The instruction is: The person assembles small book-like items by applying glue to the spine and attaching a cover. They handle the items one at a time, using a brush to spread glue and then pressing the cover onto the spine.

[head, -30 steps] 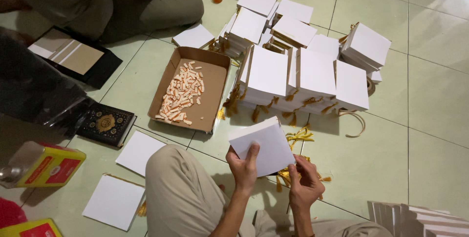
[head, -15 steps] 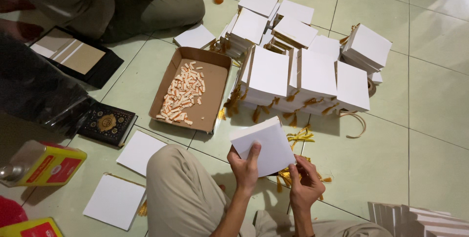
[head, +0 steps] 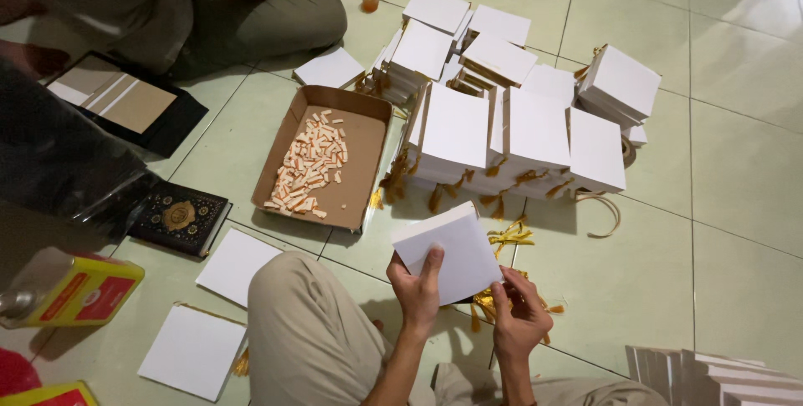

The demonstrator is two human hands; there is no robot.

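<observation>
My left hand (head: pixel 418 289) grips a white square booklet (head: pixel 452 247) by its lower left edge, thumb laid on the cover. My right hand (head: pixel 519 318) pinches at the booklet's lower right corner, where a gold tassel (head: pixel 485 299) hangs below it. More gold tassels (head: pixel 510 234) lie on the tiled floor just behind the booklet. My bent knee in beige trousers (head: pixel 301 331) is at the left of my hands.
A heap of white booklets with gold tassels (head: pixel 519 122) lies ahead. A brown cardboard tray (head: pixel 355 172) holds several small pale pieces. White booklets (head: pixel 238 264) and a dark ornate book (head: pixel 180 218) lie left. Another person (head: pixel 209 13) sits at top left. A yellow box (head: pixel 79 289) lies far left.
Almost nothing differs: both hands stay on the white booklet, and my right fingers have shifted slightly at its lower corner.
</observation>
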